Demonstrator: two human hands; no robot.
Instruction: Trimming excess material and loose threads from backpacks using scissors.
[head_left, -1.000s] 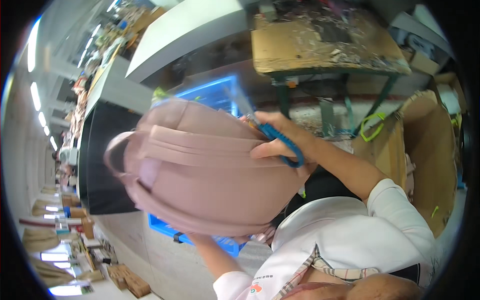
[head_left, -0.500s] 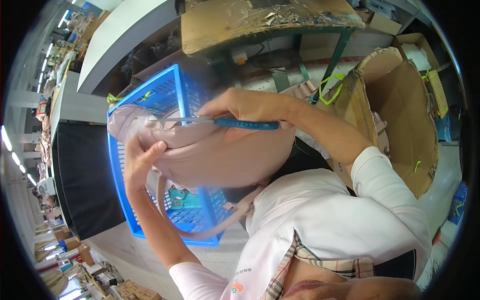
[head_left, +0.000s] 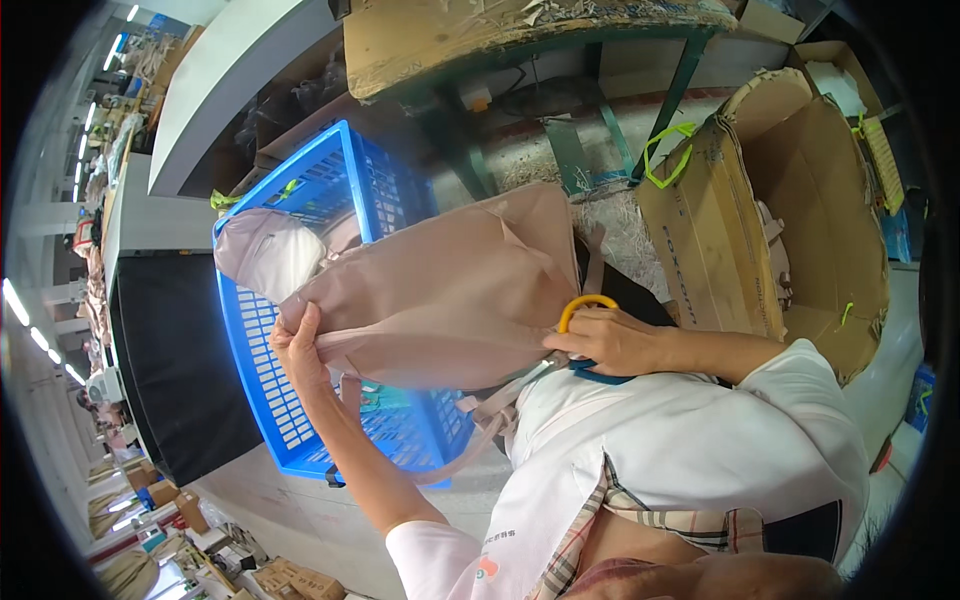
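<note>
A pink backpack (head_left: pixel 450 280) lies across my lap and the blue plastic crate (head_left: pixel 243 350), with loose straps hanging below it. My left hand (head_left: pixel 302 340) grips its lower left edge, thumb on top. My right hand (head_left: pixel 598 337) is closed on scissors (head_left: pixel 590 302) with yellow and blue handles, resting at the bag's lower right edge; their blades point down-left beside the straps. Another pale pink bundle (head_left: pixel 255 250) with a white part lies in the crate's upper left.
A large open cardboard box (head_left: pixel 815 230) holding pink pieces stands at the right. Behind are a scrap-littered, green-legged worktable (head_left: pixel 530 40) and a white counter (head_left: pixel 230 80). A black panel (head_left: pixel 180 360) stands left of the crate, with lights and cluttered benches beyond.
The backpack has turned over to a smoother face. My right hand and the scissors have moved down-right to its lower edge, the blades dropping lower. My left hand grips a point slightly lower.
</note>
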